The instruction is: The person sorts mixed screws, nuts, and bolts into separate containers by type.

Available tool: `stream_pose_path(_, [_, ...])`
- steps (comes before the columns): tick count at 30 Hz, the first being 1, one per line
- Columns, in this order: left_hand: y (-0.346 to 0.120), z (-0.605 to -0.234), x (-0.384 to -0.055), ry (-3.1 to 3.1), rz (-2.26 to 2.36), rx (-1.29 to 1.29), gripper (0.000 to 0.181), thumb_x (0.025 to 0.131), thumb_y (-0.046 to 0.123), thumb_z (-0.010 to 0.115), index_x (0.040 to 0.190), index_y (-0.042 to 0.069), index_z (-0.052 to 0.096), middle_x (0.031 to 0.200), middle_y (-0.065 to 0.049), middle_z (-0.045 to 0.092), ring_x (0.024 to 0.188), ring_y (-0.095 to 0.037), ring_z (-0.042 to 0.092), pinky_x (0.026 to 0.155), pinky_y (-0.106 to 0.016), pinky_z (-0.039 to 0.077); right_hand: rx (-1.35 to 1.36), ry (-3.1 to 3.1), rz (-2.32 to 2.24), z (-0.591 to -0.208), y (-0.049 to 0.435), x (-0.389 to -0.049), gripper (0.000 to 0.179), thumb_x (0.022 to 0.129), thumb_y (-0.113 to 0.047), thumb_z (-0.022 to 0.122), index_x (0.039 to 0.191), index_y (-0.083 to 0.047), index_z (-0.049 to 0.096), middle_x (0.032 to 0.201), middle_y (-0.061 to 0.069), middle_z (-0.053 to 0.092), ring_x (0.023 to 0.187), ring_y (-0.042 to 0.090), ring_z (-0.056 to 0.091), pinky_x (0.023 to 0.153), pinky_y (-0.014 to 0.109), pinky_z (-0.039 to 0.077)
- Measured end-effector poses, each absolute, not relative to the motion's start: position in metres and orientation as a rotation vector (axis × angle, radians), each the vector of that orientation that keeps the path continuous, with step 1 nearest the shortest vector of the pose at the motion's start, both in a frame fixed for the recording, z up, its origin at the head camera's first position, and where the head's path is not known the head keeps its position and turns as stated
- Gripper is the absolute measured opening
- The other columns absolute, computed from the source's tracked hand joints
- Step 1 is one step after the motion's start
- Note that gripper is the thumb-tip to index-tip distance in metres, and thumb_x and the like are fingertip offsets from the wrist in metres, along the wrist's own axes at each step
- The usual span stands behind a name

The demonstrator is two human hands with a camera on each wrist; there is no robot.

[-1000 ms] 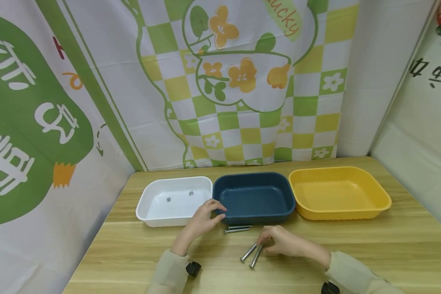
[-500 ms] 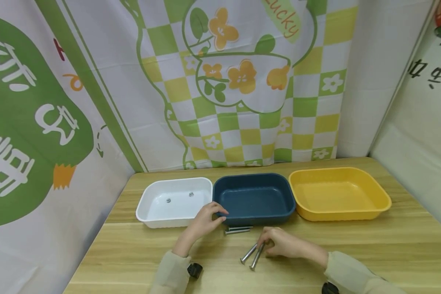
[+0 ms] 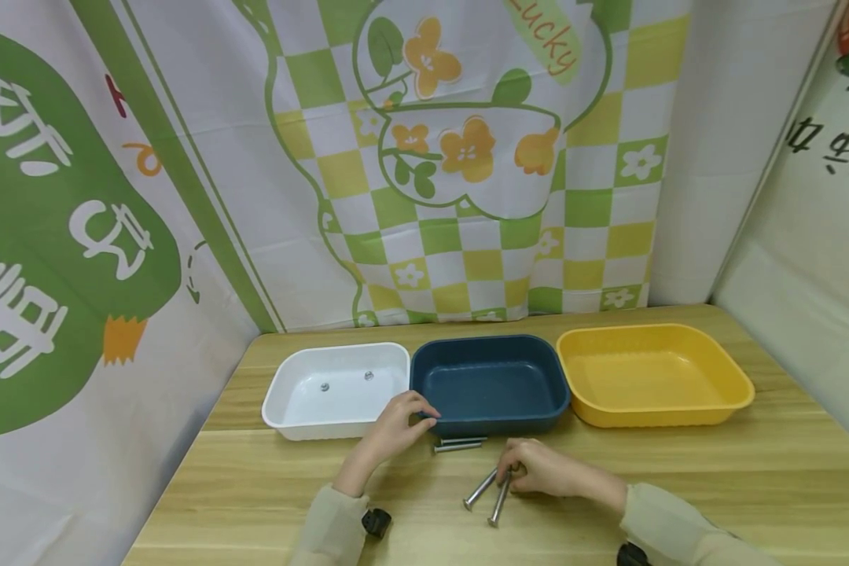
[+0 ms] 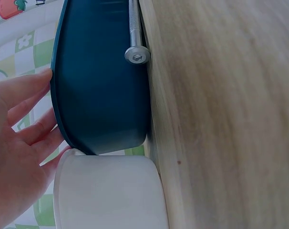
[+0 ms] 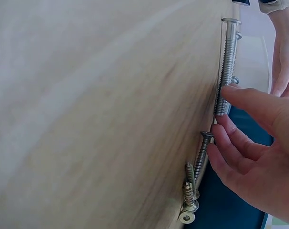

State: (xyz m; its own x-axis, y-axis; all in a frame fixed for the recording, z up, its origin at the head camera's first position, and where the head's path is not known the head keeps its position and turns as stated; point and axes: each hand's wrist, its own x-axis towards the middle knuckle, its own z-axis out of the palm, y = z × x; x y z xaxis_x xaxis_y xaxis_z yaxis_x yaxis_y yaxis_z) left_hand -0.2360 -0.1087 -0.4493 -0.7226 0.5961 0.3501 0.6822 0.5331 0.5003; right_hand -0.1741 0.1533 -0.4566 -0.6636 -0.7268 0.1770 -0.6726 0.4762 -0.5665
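Observation:
My right hand (image 3: 541, 468) pinches the threaded end of a long silver bolt (image 3: 500, 501) between thumb and fingers, its head still low over the table. A second long bolt (image 3: 479, 489) lies just left of it. In the right wrist view, several shorter screws (image 5: 200, 155) lie beside the fingers; the hand hides most of them from the head view. My left hand (image 3: 395, 424) has its fingers loosely bent at the near left corner of the dark blue tray (image 3: 491, 424), fingertips at the rim. Two more bolts (image 3: 457, 446) lie along that tray's front.
To the left stands a white tray (image 3: 318, 431) with two small metal pieces (image 3: 369, 376) in it. A yellow tray (image 3: 658, 417) stands to the right of the blue one. All three sit side by side on the wooden table (image 3: 255, 503), in front of printed cloth walls.
The bolt in my right hand has swung slightly, its head moving a little to the right and away from the second bolt. My left hand has barely moved.

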Motion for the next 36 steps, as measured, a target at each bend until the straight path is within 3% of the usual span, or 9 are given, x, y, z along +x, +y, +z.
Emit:
stream_pose_path(16, [-0.109, -0.449, -0.234, -2.63, -0.928, -1.105, 0.009, 0.083, 0.012, 0.062, 0.088, 0.009, 0.068, 0.084, 0.0, 0.057, 0.084, -0.015, 0.053, 0.075, -0.028, 0.044, -1.27, 2.636, -0.821, -0.461, 0.153, -0.178, 0.016, 0.066, -0.001, 0.07, 0.076, -0.013, 0.069, 0.076, -0.008, 0.049, 0.07, 0.003, 0.043, 0.062, 0.017, 0.036])
stream_pose_path(28, [-0.109, -0.448, -0.234, -2.637, -0.936, -1.089, 0.009, 0.083, 0.013, 0.061, 0.088, 0.009, 0.068, 0.084, 0.001, 0.057, 0.084, -0.014, 0.052, 0.076, -0.027, 0.043, -1.475, 2.585, -0.755, -0.462, 0.155, -0.184, 0.017, 0.064, -0.001, 0.07, 0.075, -0.013, 0.064, 0.077, -0.006, 0.052, 0.073, 0.003, 0.045, 0.065, 0.017, 0.037])
stream_pose_path(36, [-0.109, -0.449, -0.235, -2.624, -0.934, -1.1, 0.008, 0.083, 0.012, 0.061, 0.087, 0.009, 0.068, 0.084, 0.0, 0.058, 0.084, -0.014, 0.052, 0.077, -0.027, 0.043, -1.444, 2.555, -0.827, -0.461, 0.156, -0.184, 0.019, 0.063, 0.003, 0.07, 0.075, -0.01, 0.062, 0.071, -0.004, 0.049, 0.067, 0.003, 0.043, 0.059, 0.014, 0.036])
